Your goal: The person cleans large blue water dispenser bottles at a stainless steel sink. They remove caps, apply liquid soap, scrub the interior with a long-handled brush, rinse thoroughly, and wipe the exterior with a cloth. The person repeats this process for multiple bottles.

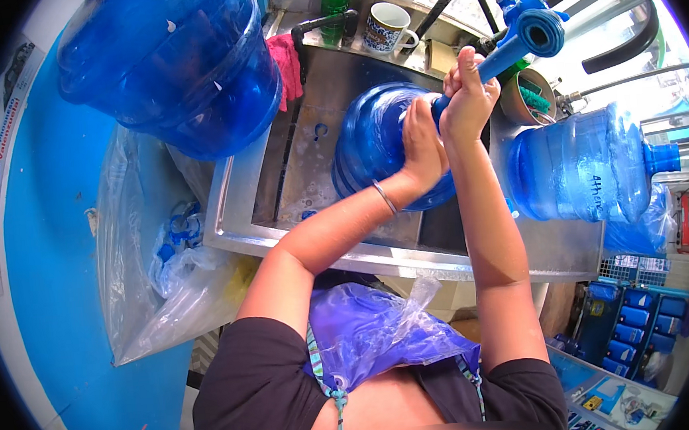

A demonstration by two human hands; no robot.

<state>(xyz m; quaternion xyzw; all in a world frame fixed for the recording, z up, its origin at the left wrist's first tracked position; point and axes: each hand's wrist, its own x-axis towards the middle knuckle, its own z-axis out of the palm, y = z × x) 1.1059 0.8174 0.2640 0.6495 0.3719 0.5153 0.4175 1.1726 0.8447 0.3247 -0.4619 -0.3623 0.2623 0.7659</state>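
Blue plastic fills the right hand [468, 102]: its fingers are curled tight round a tubular piece [501, 62], thumb raised. The left hand [422, 146] lies over the top of a ribbed jug [372, 129], beside the piece's lower end; how firmly those fingers grip cannot be told. The jug sits in the steel sink [235, 187], and work on it looks under way rather than finished; whether piece and neck are joined is hidden by the hands, and the jug's contents cannot be made out. The piece's long axis slants from the jug's top toward the upper right, its round, holed end outward; the jug's own axis seems to lean likewise, neck end under the hands. Farther out, a second jug [561, 168] points its neck right, a third jug [182, 66] fills the upper left near a clear bag [124, 262], and a patterned mug [382, 32] stands behind the sink
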